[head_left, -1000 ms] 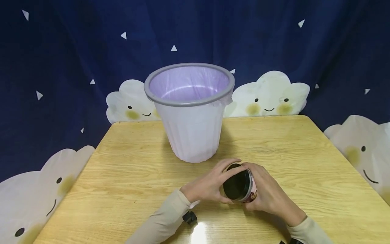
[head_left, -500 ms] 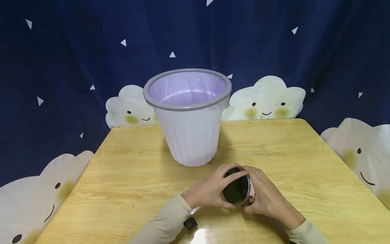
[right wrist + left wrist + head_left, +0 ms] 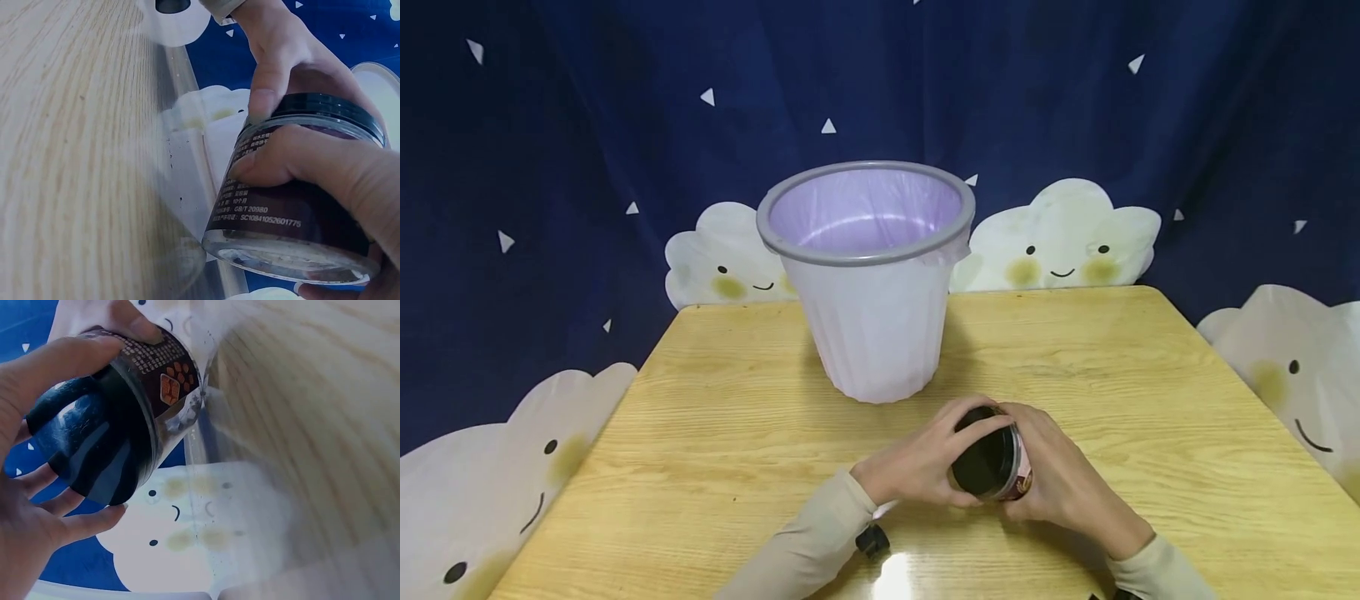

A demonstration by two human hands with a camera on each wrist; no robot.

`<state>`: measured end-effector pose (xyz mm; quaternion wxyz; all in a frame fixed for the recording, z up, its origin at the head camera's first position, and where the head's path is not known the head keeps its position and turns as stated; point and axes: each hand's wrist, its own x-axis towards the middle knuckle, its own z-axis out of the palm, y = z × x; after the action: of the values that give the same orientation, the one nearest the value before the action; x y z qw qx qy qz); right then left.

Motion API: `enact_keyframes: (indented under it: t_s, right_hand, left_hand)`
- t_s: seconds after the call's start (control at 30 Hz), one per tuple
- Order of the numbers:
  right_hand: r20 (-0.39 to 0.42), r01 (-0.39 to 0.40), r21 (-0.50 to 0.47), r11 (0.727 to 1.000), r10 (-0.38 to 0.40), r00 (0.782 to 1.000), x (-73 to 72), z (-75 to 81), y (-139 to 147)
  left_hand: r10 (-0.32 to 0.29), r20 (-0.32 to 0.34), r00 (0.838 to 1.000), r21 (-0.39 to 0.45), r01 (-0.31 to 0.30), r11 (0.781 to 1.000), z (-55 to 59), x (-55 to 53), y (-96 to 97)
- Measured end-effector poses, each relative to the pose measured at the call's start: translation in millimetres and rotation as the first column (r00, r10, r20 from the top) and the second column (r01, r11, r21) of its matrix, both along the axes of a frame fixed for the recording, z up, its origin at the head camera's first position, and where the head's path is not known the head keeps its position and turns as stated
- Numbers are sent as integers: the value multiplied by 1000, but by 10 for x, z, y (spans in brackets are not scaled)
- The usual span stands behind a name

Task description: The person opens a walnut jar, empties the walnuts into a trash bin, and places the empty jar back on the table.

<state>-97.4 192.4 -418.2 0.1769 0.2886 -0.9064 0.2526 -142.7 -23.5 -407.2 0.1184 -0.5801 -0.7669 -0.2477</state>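
A clear jar [image 3: 281, 247] with a dark brown printed label is held tilted between both hands, low over the table. Its black lid [image 3: 983, 460] faces back toward the head camera. My left hand [image 3: 921, 467] grips the lid, thumb and fingers spread around its edge. Around the jar's body curls my right hand [image 3: 1063, 483], its thumb lying across the label in the right wrist view. In the left wrist view, the label [image 3: 165, 369] shows small print and a nut picture. The jar's clear bottom looks free of contents, apart from some residue.
A white bin [image 3: 880, 333] with a grey rim and a purplish liner stands behind the hands, toward the back of the wooden table [image 3: 715, 433]. Behind the table hangs a dark blue curtain [image 3: 880, 75] with clouds and triangles.
The head view has shifted slightly down and back up. Both hands keep their hold on the jar and its lid, with hardly any visible movement.
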Motion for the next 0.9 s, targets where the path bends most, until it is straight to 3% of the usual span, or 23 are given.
enact_keyframes:
  t_s: [0.3, 0.7, 0.9]
  right_hand:
    - [6, 0, -2, 1000, 0, 1000, 8, -16, -12]
    - [-34, -10, -2, 1000, 10, 999, -32, 6, 12]
    - [-10, -10, 1, 1000, 10, 1000, -12, 9, 13]
  left_hand:
    - [14, 41, 999, 1, -14, 1000, -13, 22, -17]
    - [23, 29, 999, 15, -23, 1000, -1, -4, 6]
    - [24, -1, 1000, 20, -23, 1000, 0, 7, 7]
